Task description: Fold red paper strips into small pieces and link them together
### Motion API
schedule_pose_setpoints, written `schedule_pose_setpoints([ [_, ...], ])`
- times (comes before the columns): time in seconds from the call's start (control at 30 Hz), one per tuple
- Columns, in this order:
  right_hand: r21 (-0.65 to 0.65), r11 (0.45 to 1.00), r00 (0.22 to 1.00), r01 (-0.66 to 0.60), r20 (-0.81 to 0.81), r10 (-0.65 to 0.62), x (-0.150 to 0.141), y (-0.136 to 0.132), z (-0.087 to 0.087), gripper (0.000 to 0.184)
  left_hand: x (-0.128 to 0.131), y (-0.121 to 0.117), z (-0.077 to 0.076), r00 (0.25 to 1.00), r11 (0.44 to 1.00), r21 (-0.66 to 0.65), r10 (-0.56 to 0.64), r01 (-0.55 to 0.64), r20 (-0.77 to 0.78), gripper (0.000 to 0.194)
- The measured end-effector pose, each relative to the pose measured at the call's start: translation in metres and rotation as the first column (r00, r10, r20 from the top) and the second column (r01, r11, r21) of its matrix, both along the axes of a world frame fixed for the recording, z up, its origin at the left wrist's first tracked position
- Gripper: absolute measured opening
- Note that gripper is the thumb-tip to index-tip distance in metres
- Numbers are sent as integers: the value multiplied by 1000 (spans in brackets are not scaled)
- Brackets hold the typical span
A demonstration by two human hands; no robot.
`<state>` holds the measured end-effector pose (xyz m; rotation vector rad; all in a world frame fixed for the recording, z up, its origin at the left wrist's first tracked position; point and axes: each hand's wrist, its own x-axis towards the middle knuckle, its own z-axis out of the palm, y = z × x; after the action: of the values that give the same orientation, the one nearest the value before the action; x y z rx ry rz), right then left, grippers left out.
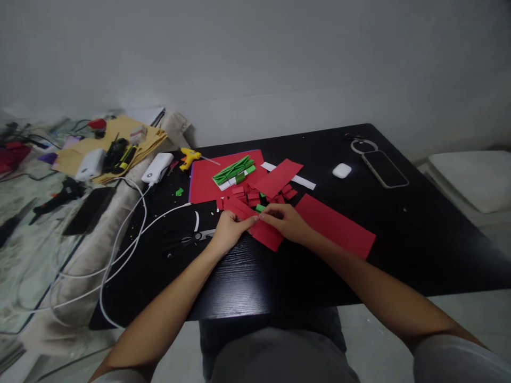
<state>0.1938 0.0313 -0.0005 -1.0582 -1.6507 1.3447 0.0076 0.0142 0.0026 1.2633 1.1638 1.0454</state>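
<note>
Both hands meet over a red paper strip [267,234] near the front of the black table. My left hand [232,227] grips the strip's left part between thumb and fingers. My right hand [288,221] pinches at the strip's upper edge, its thumb close to the left thumb. Just behind the fingertips lies a small green paper piece [260,208]. Small cut red pieces [252,198] are heaped beyond the hands, with another red strip [281,177] resting over them. A larger red sheet [335,226] lies under my right wrist. Folded green paper [235,170] sits farther back.
Scissors [191,238] lie left of my left hand. A yellow glue gun [189,158], a white power bank [158,168] and looping white cables [139,234] are farther left. To the right are a white earbud case [342,170] and a phone [385,169] on the black table [423,239].
</note>
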Motion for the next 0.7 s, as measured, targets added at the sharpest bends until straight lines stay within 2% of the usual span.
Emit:
schedule_pose_setpoints([
  [0.13,24,999,999,39,4,-39,-2,-4,1,21,0,0,-4,1000,1000,-30,-6,7,12,26],
  [0.27,26,999,999,34,10,-35,-3,-5,0,21,-1,0,-10,1000,1000,1,18,-18,11,26],
  [0.47,40,999,999,31,9,-31,-2,-3,-4,17,-2,1,-5,999,1000,21,-17,18,-52,27],
  [0.6,69,997,999,34,-21,-33,-2,-6,0,13,-3,1,-1,997,995,93,-22,28,-74,25],
  [0.7,86,995,999,43,-32,-41,-3,-7,2,13,-5,0,-5,992,990,139,2,16,-128,23],
])
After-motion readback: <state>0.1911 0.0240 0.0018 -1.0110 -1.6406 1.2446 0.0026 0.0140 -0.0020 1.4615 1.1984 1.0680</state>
